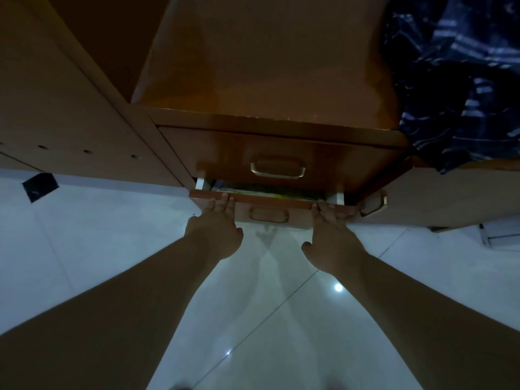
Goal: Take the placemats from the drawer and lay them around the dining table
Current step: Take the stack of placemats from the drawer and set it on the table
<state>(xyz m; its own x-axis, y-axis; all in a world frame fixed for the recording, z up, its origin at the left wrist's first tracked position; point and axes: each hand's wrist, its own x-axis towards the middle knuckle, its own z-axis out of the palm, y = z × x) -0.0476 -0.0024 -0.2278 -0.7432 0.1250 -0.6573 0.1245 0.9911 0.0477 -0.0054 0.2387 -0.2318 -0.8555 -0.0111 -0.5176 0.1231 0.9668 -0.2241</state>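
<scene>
A brown wooden cabinet has two drawers with brass handles. The lower drawer stands slightly pulled out, and a dark flat stack with a green spot, likely the placemats, shows through the narrow gap. My left hand reaches to the left part of the drawer's front, its straight fingers touching the top edge. My right hand does the same at the right part of the front. The upper drawer is closed. The room is dim.
A dark blue patterned cloth hangs over the cabinet's right side. A cupboard door with a brass handle is to the right of the drawers. Glossy white floor tiles lie below, with a dark scrap at the left.
</scene>
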